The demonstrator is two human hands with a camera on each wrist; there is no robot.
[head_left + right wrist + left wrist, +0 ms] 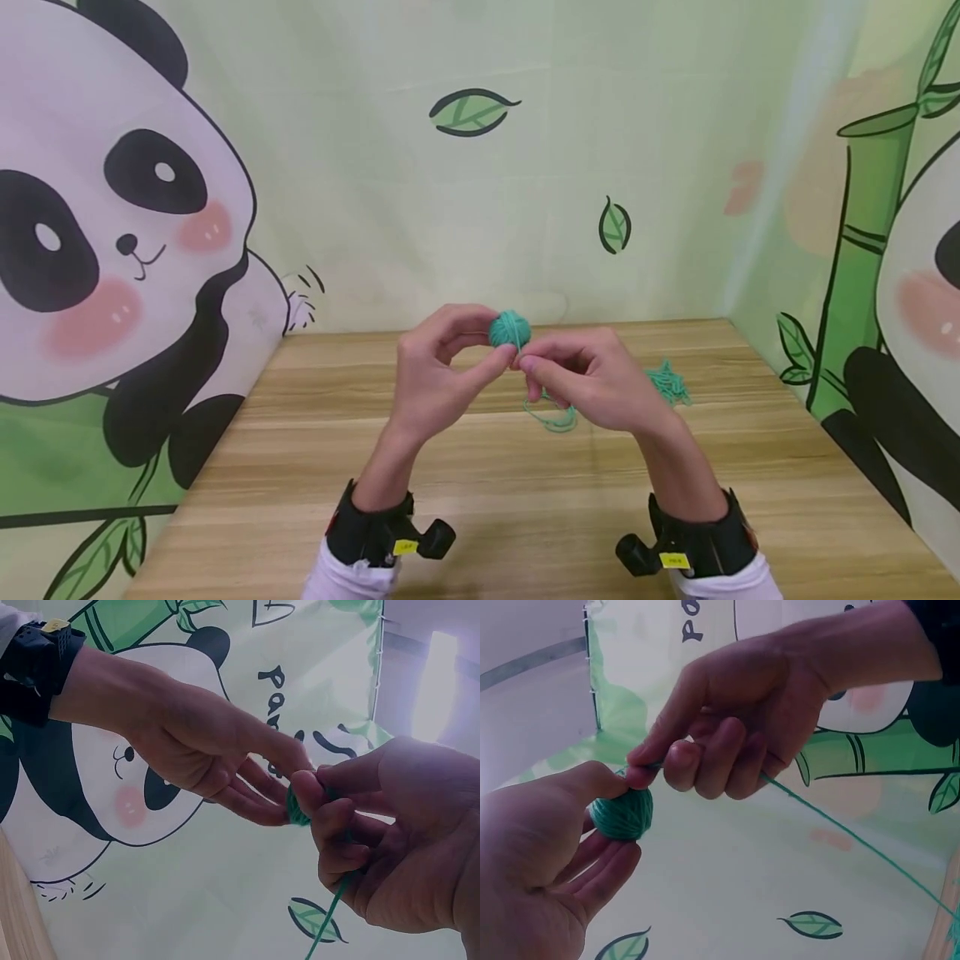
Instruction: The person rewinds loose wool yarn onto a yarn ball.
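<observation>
A small ball of teal yarn point(509, 328) is held up above the table by my left hand point(442, 375), between thumb and fingers. Beside it, my right hand point(592, 375) pinches the yarn strand close to the ball with thumb and forefinger. In the left wrist view the strand point(855, 836) leaves the lower side of the right hand and runs down to the right. The right wrist view shows the ball point(298, 808) partly hidden behind the right fingers.
Loose loops of yarn point(558, 419) lie on the wooden table point(315, 467) below the right hand. A tangled heap of the same yarn point(667, 383) lies farther right. A printed panda backdrop point(360, 167) stands behind the table and along its sides.
</observation>
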